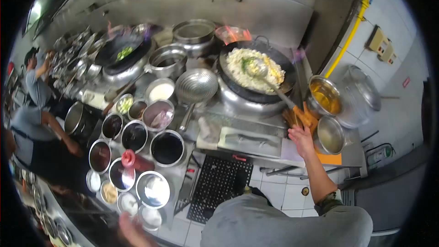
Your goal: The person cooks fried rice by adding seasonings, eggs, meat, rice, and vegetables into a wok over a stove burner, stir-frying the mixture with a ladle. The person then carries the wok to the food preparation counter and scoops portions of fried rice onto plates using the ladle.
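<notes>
My right hand [301, 140] has its fingers apart, just below the orange-wrapped handle [305, 116] of a ladle. The ladle's bowl [257, 67] rests in white rice [238, 71] with yellow and green bits, inside a black wok [274, 97] on the stove. Beside the handle are a steel bowl of yellow liquid [325, 96] and another steel bowl [330, 135]. My left hand [131, 231] is blurred at the bottom edge, near small containers of white seasoning [128, 203]; its fingers cannot be made out.
Sauce pots [167, 148], a red-capped bottle [137, 161] and a perforated strainer [196, 85] lie left of the wok. Farther left is a second wok [109, 52] with greens. Two people [32, 123] stand at the left. A black mat [219, 187] covers part of the floor.
</notes>
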`<move>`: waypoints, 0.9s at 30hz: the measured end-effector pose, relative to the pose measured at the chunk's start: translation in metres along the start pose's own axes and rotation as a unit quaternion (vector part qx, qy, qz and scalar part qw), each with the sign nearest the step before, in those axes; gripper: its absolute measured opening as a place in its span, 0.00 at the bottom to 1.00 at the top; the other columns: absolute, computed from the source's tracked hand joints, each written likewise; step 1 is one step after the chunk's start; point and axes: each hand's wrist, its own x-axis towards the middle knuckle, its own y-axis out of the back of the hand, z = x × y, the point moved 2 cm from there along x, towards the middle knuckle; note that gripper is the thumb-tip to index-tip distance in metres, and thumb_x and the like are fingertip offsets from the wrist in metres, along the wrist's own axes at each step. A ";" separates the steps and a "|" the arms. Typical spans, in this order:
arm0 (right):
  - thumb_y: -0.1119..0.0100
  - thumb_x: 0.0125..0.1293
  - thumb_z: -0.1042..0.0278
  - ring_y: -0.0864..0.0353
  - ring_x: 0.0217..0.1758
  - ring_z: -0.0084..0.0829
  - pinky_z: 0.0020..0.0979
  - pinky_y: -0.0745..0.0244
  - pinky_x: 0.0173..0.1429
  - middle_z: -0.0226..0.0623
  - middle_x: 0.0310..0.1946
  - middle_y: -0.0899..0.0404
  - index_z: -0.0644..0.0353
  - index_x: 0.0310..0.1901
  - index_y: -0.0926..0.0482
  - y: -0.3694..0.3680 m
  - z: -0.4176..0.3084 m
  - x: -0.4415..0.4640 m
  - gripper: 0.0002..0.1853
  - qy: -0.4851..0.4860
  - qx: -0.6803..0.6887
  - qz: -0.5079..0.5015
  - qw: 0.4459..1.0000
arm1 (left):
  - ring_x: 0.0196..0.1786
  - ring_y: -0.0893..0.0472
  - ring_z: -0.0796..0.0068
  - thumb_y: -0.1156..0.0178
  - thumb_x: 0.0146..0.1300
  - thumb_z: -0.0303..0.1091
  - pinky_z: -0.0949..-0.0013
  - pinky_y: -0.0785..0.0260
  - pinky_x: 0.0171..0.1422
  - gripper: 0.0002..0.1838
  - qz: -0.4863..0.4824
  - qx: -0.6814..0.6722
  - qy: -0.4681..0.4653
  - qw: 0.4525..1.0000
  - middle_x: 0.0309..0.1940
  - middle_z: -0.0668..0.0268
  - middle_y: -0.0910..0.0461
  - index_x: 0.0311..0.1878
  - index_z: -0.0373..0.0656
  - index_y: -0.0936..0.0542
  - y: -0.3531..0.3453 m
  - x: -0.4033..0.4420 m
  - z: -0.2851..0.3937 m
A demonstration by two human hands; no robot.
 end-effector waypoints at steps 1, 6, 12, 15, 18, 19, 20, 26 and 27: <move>0.40 0.60 0.79 0.34 0.68 0.39 0.35 0.33 0.67 0.46 0.68 0.42 0.55 0.71 0.49 0.013 0.004 0.026 0.39 0.047 -0.016 0.031 0.998 | 0.49 0.24 0.71 0.49 0.67 0.44 0.70 0.33 0.52 0.22 -0.126 0.077 0.019 0.989 0.54 0.63 0.25 0.58 0.40 0.26 -0.078 -0.016 0.019; 0.45 0.68 0.60 0.21 0.46 0.26 0.29 0.28 0.49 0.38 0.41 0.19 0.62 0.41 0.17 -0.096 -0.144 0.099 0.14 0.328 -0.211 -0.040 0.920 | 0.56 0.24 0.55 0.34 0.57 0.31 0.61 0.33 0.60 0.19 -0.537 0.177 -0.282 0.775 0.54 0.51 0.24 0.52 0.39 0.21 -0.371 -0.081 0.037; 0.43 0.68 0.58 0.41 0.09 0.21 0.27 0.43 0.14 0.25 0.10 0.41 0.52 0.19 0.38 -0.150 -0.280 0.183 0.21 0.348 0.096 0.067 0.930 | 0.54 0.27 0.48 0.34 0.56 0.40 0.55 0.36 0.58 0.19 -0.488 0.274 -0.478 0.677 0.50 0.51 0.25 0.49 0.41 0.21 -0.550 -0.096 -0.011; 0.41 0.66 0.57 0.37 0.09 0.22 0.28 0.41 0.14 0.25 0.09 0.38 0.55 0.21 0.32 -0.149 -0.277 0.235 0.19 0.272 0.121 0.029 0.954 | 0.46 0.27 0.48 0.35 0.57 0.37 0.54 0.36 0.51 0.13 -0.546 0.275 -0.408 0.677 0.39 0.54 0.24 0.41 0.40 0.22 -0.559 -0.099 -0.038; 0.44 0.67 0.62 0.46 0.11 0.21 0.29 0.46 0.14 0.21 0.11 0.46 0.54 0.24 0.36 -0.129 -0.345 0.224 0.15 0.181 0.144 0.021 0.973 | 0.38 0.29 0.51 0.35 0.57 0.32 0.56 0.37 0.45 0.09 -0.544 0.174 -0.422 0.704 0.31 0.55 0.28 0.33 0.38 0.24 -0.531 -0.114 0.009; 0.46 0.67 0.63 0.47 0.11 0.21 0.29 0.46 0.15 0.20 0.11 0.47 0.53 0.23 0.37 -0.115 -0.352 0.222 0.16 0.154 0.143 -0.035 0.977 | 0.38 0.29 0.51 0.35 0.57 0.32 0.56 0.37 0.45 0.09 -0.555 0.179 -0.410 0.701 0.31 0.55 0.28 0.33 0.38 0.24 -0.529 -0.120 0.017; 0.45 0.66 0.64 0.47 0.11 0.20 0.29 0.46 0.15 0.21 0.11 0.47 0.53 0.23 0.37 -0.109 -0.341 0.225 0.15 0.148 0.137 -0.029 0.979 | 0.37 0.29 0.51 0.35 0.57 0.31 0.56 0.38 0.44 0.09 -0.543 0.184 -0.395 0.718 0.30 0.55 0.28 0.33 0.38 0.25 -0.527 -0.128 0.024; 0.42 0.65 0.64 0.47 0.12 0.19 0.27 0.47 0.18 0.23 0.11 0.45 0.51 0.21 0.38 -0.116 -0.319 0.184 0.18 0.263 0.141 0.040 0.954 | 0.38 0.30 0.50 0.36 0.57 0.33 0.54 0.39 0.43 0.10 -0.535 0.232 -0.448 0.678 0.31 0.53 0.29 0.32 0.38 0.25 -0.495 -0.128 -0.066; 0.42 0.65 0.64 0.47 0.12 0.19 0.27 0.48 0.18 0.22 0.11 0.46 0.51 0.21 0.38 -0.111 -0.324 0.179 0.18 0.296 0.169 0.050 0.939 | 0.38 0.30 0.50 0.36 0.57 0.33 0.54 0.39 0.43 0.10 -0.539 0.226 -0.450 0.675 0.31 0.53 0.29 0.32 0.38 0.25 -0.480 -0.131 -0.055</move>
